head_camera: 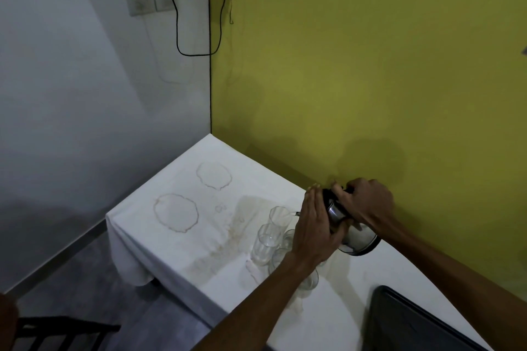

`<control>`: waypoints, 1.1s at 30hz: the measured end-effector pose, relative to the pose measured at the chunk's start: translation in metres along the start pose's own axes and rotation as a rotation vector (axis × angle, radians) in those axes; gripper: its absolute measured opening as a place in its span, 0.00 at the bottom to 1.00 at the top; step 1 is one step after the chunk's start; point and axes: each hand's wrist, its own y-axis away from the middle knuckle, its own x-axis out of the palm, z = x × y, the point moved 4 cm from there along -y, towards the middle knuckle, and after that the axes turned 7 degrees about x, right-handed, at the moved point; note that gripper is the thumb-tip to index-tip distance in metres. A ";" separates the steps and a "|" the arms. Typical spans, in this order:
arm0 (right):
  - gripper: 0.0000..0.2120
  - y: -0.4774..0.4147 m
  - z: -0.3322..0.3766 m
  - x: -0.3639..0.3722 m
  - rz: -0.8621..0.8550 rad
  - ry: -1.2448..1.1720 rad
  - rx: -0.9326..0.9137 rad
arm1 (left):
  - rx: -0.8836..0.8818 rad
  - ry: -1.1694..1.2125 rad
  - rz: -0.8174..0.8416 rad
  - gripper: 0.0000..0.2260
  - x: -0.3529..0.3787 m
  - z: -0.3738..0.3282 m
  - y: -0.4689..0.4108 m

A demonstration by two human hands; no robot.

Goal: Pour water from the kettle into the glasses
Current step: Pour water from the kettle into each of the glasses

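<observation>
A steel kettle (360,239) with a black top is tilted to the left, its spout at the rim of the farthest clear glass (280,217). My right hand (363,200) grips the kettle's handle at the top. My left hand (312,232) lies flat against the kettle's body. A ribbed glass (265,245) holding some water stands nearer, left of my left wrist. Other glasses (309,282) are partly hidden under my left hand and forearm.
The table (171,239) wears a stained white cloth and stands in a corner between a white wall and a yellow-green wall. A black tray or chair back (410,322) sits at the near right. A dark chair (57,333) is at the lower left. Black cables hang on the wall.
</observation>
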 end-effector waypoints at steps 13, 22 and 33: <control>0.29 -0.008 0.000 -0.001 -0.025 0.019 0.001 | -0.031 0.042 0.003 0.48 0.000 -0.001 -0.004; 0.29 -0.008 0.002 0.000 -0.013 0.011 0.014 | -0.029 0.019 -0.017 0.46 0.001 0.001 -0.004; 0.30 -0.005 0.004 0.004 0.013 -0.023 -0.016 | -0.022 0.021 -0.022 0.46 -0.001 0.005 0.000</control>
